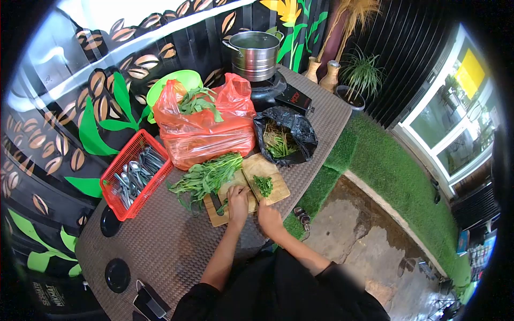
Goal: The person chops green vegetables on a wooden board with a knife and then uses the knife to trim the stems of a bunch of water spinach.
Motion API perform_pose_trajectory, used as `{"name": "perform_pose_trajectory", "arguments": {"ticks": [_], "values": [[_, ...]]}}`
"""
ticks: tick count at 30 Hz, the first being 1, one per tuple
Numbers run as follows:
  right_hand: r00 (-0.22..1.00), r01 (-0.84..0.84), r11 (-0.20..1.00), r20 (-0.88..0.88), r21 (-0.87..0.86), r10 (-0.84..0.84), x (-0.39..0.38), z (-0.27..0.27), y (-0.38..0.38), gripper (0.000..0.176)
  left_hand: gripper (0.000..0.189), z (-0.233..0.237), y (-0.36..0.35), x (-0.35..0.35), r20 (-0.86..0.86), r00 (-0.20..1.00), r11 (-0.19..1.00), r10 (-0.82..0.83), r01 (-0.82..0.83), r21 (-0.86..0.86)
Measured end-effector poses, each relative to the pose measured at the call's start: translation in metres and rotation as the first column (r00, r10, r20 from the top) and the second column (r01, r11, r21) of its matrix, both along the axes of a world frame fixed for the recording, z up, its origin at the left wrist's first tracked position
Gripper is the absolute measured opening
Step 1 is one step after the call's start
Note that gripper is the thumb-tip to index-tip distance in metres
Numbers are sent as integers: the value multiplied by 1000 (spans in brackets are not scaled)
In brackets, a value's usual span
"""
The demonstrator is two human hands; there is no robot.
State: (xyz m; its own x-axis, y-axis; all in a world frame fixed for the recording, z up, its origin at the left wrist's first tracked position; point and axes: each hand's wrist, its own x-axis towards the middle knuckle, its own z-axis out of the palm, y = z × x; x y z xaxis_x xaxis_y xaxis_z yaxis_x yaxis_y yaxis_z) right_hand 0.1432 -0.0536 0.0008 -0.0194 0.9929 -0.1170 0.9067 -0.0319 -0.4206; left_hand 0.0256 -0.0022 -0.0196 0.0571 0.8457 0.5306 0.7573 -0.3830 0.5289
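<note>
My left hand (238, 204) is closed, its fingers curled down over a wooden cutting board (216, 218). Close to its fingertips lies a narrow dark piece (217, 201), which I cannot identify. My right hand (269, 218) is closed at the near corner of a second light wooden board (279, 193), which appears to overlap the first. What its fingers grip is hidden. A small heap of chopped greens (263, 185) rests on that second board. Long leafy green stems (206, 179) are spread beyond my left hand, partly over the first board.
Behind the boards sit a red plastic bag (206, 142) with leaves and a black bag (308, 138) of stems. A steel pot (256, 61) stands on a burner (267, 93). Left are a red cutlery basket (127, 214), black dishes (117, 275) and a phone (155, 306).
</note>
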Motion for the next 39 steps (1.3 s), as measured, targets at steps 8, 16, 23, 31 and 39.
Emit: {"name": "perform_pose_trajectory", "arguments": {"ticks": [8, 16, 23, 31, 39], "values": [[994, 24, 999, -105, -37, -28, 5, 9, -6, 23, 17, 0, 1, -2, 33, 999, 1000, -6, 7, -28], [982, 0, 1000, -190, -20, -4, 14, 6, 5, 26, 16, 5, 1, 0, 48, 999, 1000, 1, 0, -30], [989, 54, 990, -133, -128, -71, -1, 10, 10, 26, 17, 4, 3, 1, 48, 999, 1000, 11, -9, -27], [982, 124, 971, -117, -206, -151, -15, 10, 0, 25, 17, 5, -4, -1, 124, 992, 1000, 12, -12, -2], [980, 152, 978, -109, -146, -168, -23, 12, -9, 28, 14, 5, -2, -2, 178, 984, 1000, 14, -11, -16]]}}
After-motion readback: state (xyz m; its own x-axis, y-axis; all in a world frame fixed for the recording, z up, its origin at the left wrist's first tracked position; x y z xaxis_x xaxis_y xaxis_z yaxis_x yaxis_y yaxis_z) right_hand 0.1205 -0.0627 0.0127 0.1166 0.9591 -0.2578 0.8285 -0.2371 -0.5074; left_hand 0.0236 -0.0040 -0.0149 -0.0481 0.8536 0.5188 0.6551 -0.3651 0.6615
